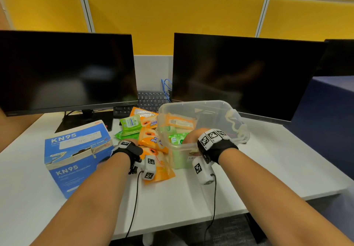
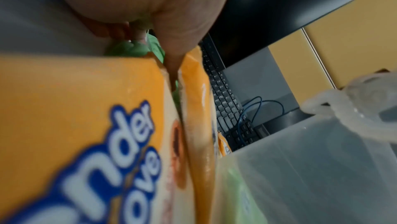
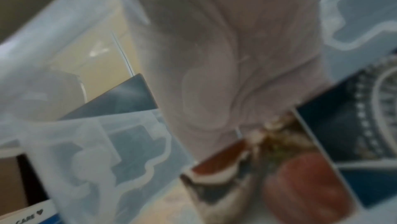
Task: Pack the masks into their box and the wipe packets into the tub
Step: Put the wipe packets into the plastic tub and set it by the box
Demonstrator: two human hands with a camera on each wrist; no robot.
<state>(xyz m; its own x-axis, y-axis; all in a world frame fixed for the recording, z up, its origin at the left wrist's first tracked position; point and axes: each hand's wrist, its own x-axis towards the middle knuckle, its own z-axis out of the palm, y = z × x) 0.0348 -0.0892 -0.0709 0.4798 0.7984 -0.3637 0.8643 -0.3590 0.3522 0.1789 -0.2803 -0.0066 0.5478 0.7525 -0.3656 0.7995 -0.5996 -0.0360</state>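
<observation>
Fingers out of sight — both hands

In the head view the left hand (image 1: 128, 146) buries its fingers among the wipe packets (image 1: 151, 140); the right hand (image 1: 193, 136) dips behind the tub (image 1: 237, 123) wall — its grip is unclear, and the right wrist view is blurred.

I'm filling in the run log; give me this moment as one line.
left hand: reaching into wipe packets on desk, grip unclear | right hand: gripping tub near rim | tub: some packets inside | mask box: left of pile

The mask box (image 1: 76, 155) is set left on the worktop (image 1: 182, 197), wipe packets (image 1: 151, 140) piled between it and the tub (image 1: 210, 107), monitors (image 1: 67, 69) behind.
</observation>
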